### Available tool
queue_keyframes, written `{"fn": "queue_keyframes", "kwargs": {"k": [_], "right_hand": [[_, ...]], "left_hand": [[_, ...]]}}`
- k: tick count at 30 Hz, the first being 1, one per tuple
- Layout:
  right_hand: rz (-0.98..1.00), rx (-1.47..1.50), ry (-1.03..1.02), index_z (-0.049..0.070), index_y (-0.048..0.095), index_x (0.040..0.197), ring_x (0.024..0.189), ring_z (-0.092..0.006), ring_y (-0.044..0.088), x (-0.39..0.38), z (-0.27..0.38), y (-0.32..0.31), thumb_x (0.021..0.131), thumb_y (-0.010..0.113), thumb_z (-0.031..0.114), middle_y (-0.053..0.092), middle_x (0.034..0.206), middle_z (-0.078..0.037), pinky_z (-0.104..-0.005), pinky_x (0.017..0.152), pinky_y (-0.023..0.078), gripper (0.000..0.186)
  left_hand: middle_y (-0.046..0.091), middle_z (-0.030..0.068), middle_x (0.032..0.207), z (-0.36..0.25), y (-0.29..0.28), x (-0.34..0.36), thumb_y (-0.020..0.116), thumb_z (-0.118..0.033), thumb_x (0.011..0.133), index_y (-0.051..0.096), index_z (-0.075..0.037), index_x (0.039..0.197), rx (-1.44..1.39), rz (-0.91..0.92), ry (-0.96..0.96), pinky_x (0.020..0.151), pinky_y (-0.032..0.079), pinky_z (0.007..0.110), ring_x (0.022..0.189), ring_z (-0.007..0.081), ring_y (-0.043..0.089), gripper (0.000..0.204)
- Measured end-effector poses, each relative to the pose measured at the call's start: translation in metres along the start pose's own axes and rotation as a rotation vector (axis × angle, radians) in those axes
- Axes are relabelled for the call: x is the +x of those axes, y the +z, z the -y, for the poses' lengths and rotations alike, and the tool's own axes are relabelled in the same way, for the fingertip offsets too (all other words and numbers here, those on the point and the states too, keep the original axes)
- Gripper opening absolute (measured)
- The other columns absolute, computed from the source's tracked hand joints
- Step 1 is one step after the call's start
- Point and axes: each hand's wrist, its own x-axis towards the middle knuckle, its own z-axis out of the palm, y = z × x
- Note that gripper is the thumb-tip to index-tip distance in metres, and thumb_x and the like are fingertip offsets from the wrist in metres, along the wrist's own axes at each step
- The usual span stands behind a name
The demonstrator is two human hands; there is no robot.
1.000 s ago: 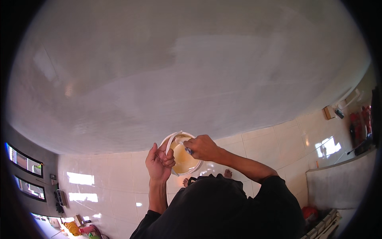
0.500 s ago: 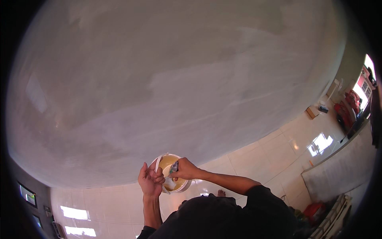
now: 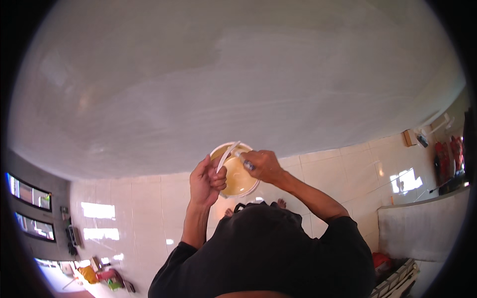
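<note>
A round white bucket [image 3: 234, 184] with a pale yellowish inside and pale liquid in it hangs in front of my chest. My left hand [image 3: 204, 180] is closed around its white carrying handle [image 3: 228, 155], at the bucket's left side. In my right hand [image 3: 265, 166] is what looks like a paintbrush [image 3: 247, 163], gripped by its handle at the right rim. Its pale end points into the upper part of the bucket. The handle strap and my fingers partly hide that end.
A large grey wall [image 3: 238, 79] with patchy lighter areas rises close in front of me. Shiny pale floor tiles [image 3: 144, 208] run along its foot. To the right are a low grey partition [image 3: 412, 226], a small brown box [image 3: 410, 138] and red items [image 3: 448, 151]. Windows [image 3: 30, 191] are at the left.
My view has turned right and tipped down, so more floor and my feet show. The paintbrush has come up from the bucket's lower part to its upper right rim.
</note>
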Motion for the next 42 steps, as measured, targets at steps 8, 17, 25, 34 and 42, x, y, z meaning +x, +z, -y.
{"fn": "queue_keyframes", "kwargs": {"k": [8, 17, 25, 34, 42], "right_hand": [[-0.080, 0.098, 0.136, 0.006, 0.071, 0.092, 0.060, -0.0305, 0.067, 0.005, 0.011, -0.007, 0.076, 0.076, 0.013, 0.071, 0.076, -0.010, -0.0388, 0.056, 0.054, 0.018], [0.179, 0.606, 0.567, -0.003, 0.074, 0.089, 0.057, -0.0204, 0.070, 0.014, 0.046, -0.046, 0.080, 0.077, 0.016, 0.072, 0.071, -0.016, -0.0320, 0.056, 0.054, 0.021], [0.176, 0.682, 0.572, -0.003, 0.074, 0.091, 0.060, -0.0110, 0.066, 0.016, 0.045, -0.045, 0.082, 0.081, 0.012, 0.072, 0.075, -0.010, -0.0283, 0.057, 0.053, 0.019], [-0.009, 0.039, 0.024, 0.007, 0.072, 0.100, 0.065, -0.0294, 0.069, 0.008, 0.014, -0.029, 0.073, 0.079, 0.013, 0.074, 0.086, -0.012, -0.0347, 0.056, 0.055, 0.028], [-0.143, 0.143, 0.105, 0.004, 0.072, 0.098, 0.064, -0.0294, 0.070, 0.006, 0.030, -0.037, 0.076, 0.078, 0.014, 0.074, 0.084, -0.013, -0.0369, 0.057, 0.056, 0.025]], "left_hand": [[0.031, -0.0070, 0.065, 0.002, -0.011, 0.009, 0.037, -0.049, 0.105, 0.047, 0.004, 0.143, 0.014, 0.055, 0.058, 0.048, 0.019, 0.021, 0.051, 0.0039, 0.022, 0.067], [0.033, -0.0064, 0.066, -0.005, 0.009, 0.008, 0.035, -0.048, 0.105, 0.050, 0.006, 0.140, 0.001, 0.075, 0.103, 0.048, 0.019, 0.021, 0.050, 0.0041, 0.022, 0.066], [0.033, -0.0065, 0.064, 0.000, 0.012, 0.008, 0.033, -0.047, 0.107, 0.055, 0.003, 0.134, -0.011, 0.027, 0.119, 0.046, 0.017, 0.020, 0.048, 0.0031, 0.019, 0.061], [0.033, -0.0062, 0.064, 0.001, 0.009, 0.005, 0.034, -0.049, 0.106, 0.052, 0.002, 0.139, -0.004, 0.019, 0.081, 0.046, 0.018, 0.020, 0.048, 0.0035, 0.021, 0.064], [0.034, -0.0058, 0.066, 0.000, 0.009, 0.002, 0.034, -0.050, 0.105, 0.049, 0.005, 0.141, 0.000, 0.068, 0.122, 0.048, 0.021, 0.019, 0.050, 0.0033, 0.024, 0.068]]}}
